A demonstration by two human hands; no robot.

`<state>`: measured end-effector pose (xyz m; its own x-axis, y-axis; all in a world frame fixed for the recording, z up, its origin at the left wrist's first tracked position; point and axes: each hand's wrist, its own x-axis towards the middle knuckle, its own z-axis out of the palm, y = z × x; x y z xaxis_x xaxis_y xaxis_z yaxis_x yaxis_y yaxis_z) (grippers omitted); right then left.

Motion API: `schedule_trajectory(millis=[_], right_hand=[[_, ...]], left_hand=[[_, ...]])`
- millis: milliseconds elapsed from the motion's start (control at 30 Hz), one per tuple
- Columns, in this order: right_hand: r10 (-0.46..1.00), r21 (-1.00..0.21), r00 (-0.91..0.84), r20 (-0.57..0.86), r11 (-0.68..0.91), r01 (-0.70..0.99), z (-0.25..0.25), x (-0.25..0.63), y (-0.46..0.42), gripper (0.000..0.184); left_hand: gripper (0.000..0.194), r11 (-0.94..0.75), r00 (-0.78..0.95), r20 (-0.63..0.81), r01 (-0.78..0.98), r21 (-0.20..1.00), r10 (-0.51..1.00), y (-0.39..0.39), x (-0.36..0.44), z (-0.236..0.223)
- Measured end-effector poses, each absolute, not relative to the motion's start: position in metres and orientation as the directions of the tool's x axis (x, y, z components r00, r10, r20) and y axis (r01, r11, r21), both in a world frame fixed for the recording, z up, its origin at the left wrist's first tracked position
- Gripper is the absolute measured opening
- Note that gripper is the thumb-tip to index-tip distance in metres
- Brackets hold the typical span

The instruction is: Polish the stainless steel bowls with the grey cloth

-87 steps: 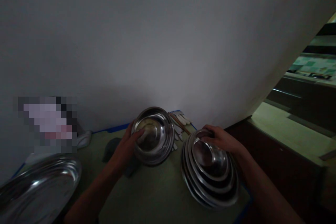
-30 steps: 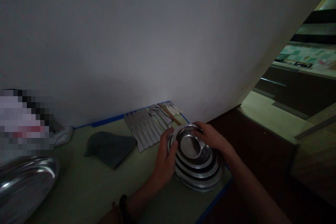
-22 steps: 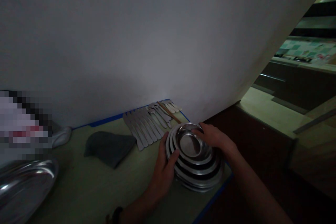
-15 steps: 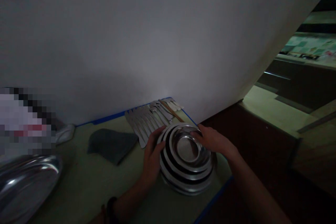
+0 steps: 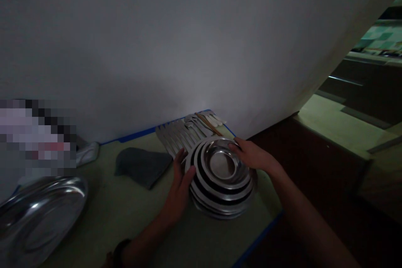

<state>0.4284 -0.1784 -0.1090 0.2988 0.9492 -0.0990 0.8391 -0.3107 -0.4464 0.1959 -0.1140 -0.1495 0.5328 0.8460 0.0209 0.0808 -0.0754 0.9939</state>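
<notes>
Bowls: a nested metal stack, lower centre of the frame, over the right end of the table; contact underneath is hidden.
Bowl mouths: upward, tipped slightly toward the camera; round, smallest on top, wider rims showing below.
Lower bowls: mostly covered, hard to count.
Right hand: pinching the top bowl's upper-right rim, some fingers hidden.
Left hand: fingers and thumb spread wide at the stack's left edge.
Cutlery: in a row above the bowls, slanting down-right; nearest ends partly hidden.
Cloth: grey, left of the left hand.
Tray: shiny metal, lower left, cut off by the frame.
Pixelated patch: left edge, contents unreadable.
Kitchen counter: upper right, dim and blurred.
</notes>
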Motion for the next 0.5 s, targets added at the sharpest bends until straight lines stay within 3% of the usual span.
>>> schedule_trajectory(millis=[100,233,300,500], right_hand=[[0.944,-0.353,0.299,-0.140,-0.330,0.876,-0.105,0.426,-0.178,0.038],[0.956,-0.303,0.270,-0.116,-0.293,0.907,-0.102,0.426,-0.174,0.038],[0.964,-0.320,0.235,-0.124,-0.263,0.910,-0.102,0.427,-0.172,0.038],[0.958,-0.334,0.207,-0.198,-0.265,0.904,-0.100,0.429,-0.169,0.041]], left_hand=[[0.083,-0.223,0.714,0.130,0.037,0.974,0.688,-0.114,0.179,-0.152],[0.134,-0.439,0.854,0.273,-0.059,0.896,0.443,-0.105,0.165,-0.163],[0.140,-0.464,0.847,0.299,-0.071,0.883,0.440,-0.099,0.163,-0.171],[0.134,-0.489,0.789,0.334,-0.049,0.871,0.516,-0.097,0.162,-0.180]])
